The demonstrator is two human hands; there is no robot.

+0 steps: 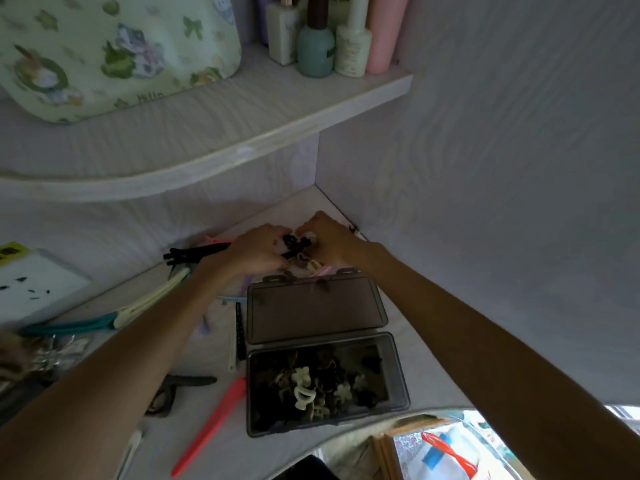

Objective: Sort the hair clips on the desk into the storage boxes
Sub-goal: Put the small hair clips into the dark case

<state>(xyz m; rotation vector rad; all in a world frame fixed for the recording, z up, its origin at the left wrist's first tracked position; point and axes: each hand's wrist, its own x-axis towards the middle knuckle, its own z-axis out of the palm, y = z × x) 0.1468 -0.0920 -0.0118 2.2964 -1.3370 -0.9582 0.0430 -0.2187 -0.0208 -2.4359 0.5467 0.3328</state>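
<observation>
A dark see-through storage box lies open on the desk, its lid folded back. Several small claw clips, black, brown and cream, fill its tray. Beyond the lid, in the desk's back corner, my left hand and my right hand meet around a bunch of small black hair clips. Both hands have their fingers closed on that bunch. More small clips lie just under the hands. Long clips lie to the left: black ones, a cream one, a teal one and a red one.
A shelf overhangs the back of the desk, carrying a printed pouch and several bottles. A white box stands at the left. A curved mirror edge sits at the front right. The wall closes the right side.
</observation>
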